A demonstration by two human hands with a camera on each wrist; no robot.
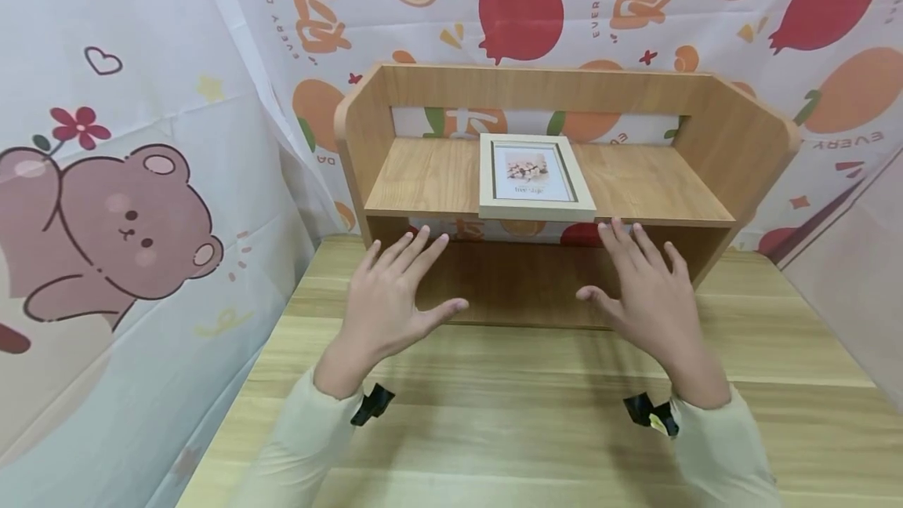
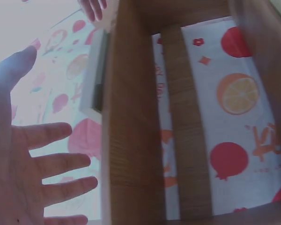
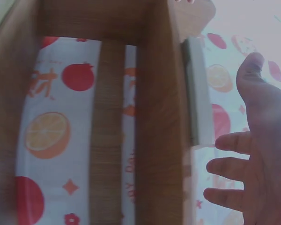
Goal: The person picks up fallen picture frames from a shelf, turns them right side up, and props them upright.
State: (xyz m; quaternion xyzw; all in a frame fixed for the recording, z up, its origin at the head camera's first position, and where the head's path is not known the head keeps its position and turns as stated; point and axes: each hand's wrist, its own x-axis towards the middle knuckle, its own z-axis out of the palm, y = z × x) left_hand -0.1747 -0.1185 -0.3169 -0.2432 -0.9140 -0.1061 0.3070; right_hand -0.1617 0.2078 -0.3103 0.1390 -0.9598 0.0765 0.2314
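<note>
A cream picture frame [image 1: 536, 208] with a blossom print lies face up on the upper board of a wooden desktop shelf [image 1: 430, 171], its front edge reaching the board's front edge. My left hand [image 1: 386, 300] hovers before the shelf's left half, fingers spread, holding nothing. On the other side my right hand [image 1: 652, 306] is spread the same way, fingertips close to the board's edge just right of the frame. In the left wrist view the frame [image 2: 94, 79] sits beyond the left fingers [image 2: 65, 161]. From the right wrist, the frame's side [image 3: 200, 93] shows near the right fingers [image 3: 227, 168].
The shelf stands on a light wooden table [image 1: 494, 406], with a lower open compartment [image 1: 529, 281] under the upper board. Behind hangs a fruit-print cloth [image 1: 451, 30]; a bear-print cloth [image 1: 127, 218] closes off the left. A pale panel [image 1: 854, 257] borders the right.
</note>
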